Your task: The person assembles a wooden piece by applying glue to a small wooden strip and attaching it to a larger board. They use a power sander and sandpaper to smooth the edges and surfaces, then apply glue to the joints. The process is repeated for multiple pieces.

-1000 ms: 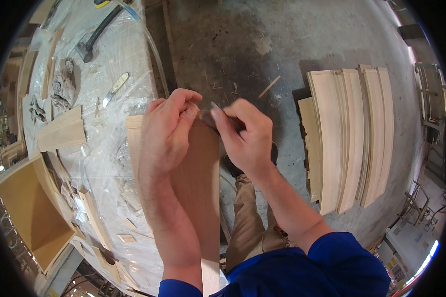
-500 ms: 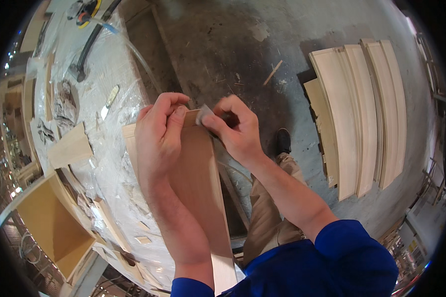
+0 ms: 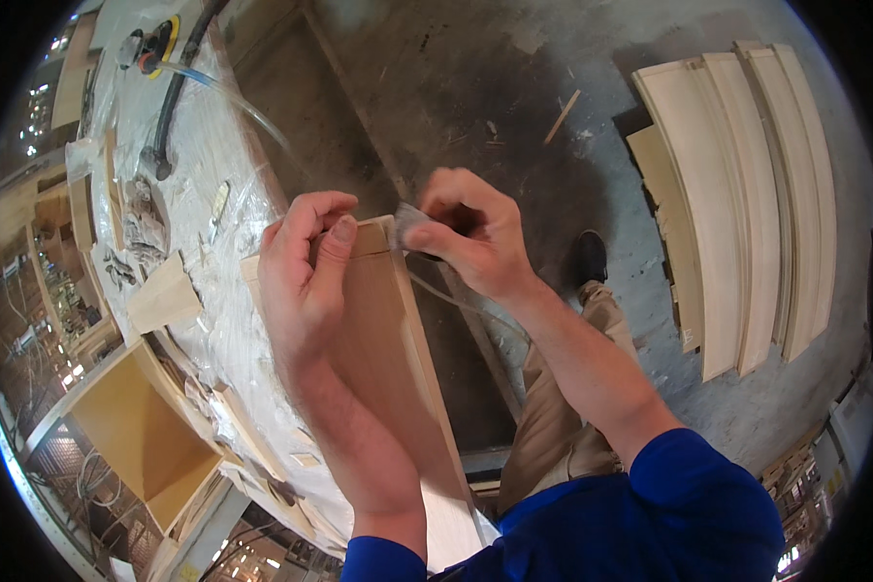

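Observation:
A long wooden panel [image 3: 390, 359] with a raised rim lies on the plastic-covered workbench [image 3: 218, 291], reaching toward me. My left hand [image 3: 306, 276] grips its far end, thumb pressed on the top edge. My right hand [image 3: 470, 233] pinches a small grey piece of sandpaper [image 3: 412, 225] against the panel's far right corner. Both forearms come up from the lower edge, with blue sleeves.
A sander with a black hose [image 3: 155, 48] lies at the bench's far end. A wooden wedge [image 3: 165, 296] and scraps sit left of the panel. An open wooden box [image 3: 141, 432] stands lower left. Several curved pale boards [image 3: 747, 194] lie on the concrete floor at right.
My right hand has slid with the sandpaper along the panel's far edge to its right corner. The left hand keeps its grip. My head has shifted, so the view has moved.

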Demonstrator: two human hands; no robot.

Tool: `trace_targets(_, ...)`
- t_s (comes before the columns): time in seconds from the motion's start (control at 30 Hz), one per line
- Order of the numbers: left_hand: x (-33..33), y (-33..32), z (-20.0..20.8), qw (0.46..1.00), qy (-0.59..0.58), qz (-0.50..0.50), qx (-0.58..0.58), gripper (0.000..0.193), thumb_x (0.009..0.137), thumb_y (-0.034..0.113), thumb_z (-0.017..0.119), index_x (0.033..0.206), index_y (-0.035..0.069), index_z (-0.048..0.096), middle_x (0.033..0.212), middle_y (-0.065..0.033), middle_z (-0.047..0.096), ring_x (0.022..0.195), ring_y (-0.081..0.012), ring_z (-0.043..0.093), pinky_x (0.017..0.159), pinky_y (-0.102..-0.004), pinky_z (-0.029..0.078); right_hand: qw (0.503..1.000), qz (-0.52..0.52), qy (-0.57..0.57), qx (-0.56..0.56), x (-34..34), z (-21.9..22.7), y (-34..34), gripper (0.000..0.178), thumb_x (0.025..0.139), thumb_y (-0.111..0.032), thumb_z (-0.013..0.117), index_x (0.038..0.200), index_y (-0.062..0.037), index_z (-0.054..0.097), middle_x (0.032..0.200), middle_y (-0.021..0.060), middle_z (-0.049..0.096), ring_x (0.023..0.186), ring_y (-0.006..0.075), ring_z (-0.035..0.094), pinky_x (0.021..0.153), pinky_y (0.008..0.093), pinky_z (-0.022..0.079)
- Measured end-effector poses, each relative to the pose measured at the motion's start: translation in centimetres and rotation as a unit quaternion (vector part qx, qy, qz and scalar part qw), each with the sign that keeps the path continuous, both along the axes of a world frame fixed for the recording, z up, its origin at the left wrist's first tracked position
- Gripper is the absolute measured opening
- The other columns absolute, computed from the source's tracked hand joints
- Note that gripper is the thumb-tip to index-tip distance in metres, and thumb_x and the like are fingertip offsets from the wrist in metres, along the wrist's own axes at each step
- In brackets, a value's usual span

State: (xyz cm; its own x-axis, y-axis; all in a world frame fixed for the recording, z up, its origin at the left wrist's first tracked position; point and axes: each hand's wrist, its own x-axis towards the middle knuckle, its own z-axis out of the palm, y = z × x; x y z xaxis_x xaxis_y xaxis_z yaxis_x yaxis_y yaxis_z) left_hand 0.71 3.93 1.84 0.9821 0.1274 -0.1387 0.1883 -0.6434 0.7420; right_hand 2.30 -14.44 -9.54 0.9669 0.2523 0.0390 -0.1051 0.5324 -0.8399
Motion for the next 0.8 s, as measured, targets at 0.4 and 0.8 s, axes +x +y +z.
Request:
trace_targets(0.4, 0.0, -0.2, -0.1, 1.0, 0.004, 0.017, -0.014, 0.024, 0.107, 0.026, 0.069, 0.117, 0.005, 0.075, 0.092, -0.0056, 0.074, 0.09, -0.0209, 0.063, 0.092, -0.0352, 0.048, 0.989, 0.035, -0.111, -0.089, 2.5, 1.1, -0.7, 0.036, 0.084, -0.015, 0.097, 0.084, -0.0055, 0.062, 0.076, -0.0023, 0.055, 0.069, 0.0071, 0.048, 0.059, 0.0289, 0.038)
trace_targets(0.8, 0.2, -0.2, 0.0, 1.0, -0.028, -0.008, -0.007, 0.019, 0.106, 0.023, 0.068, 0.116, 0.007, 0.073, 0.086, -0.0055, 0.076, 0.084, -0.0243, 0.067, 0.095, -0.0382, 0.048, 0.945, 0.014, -0.268, -0.186, 4.8, 2.8, -1.0, 0.037, 0.08, -0.014, 0.097, 0.08, -0.0057, 0.061, 0.076, 0.0033, 0.057, 0.066, 0.0204, 0.054, 0.058, 0.036, 0.043)
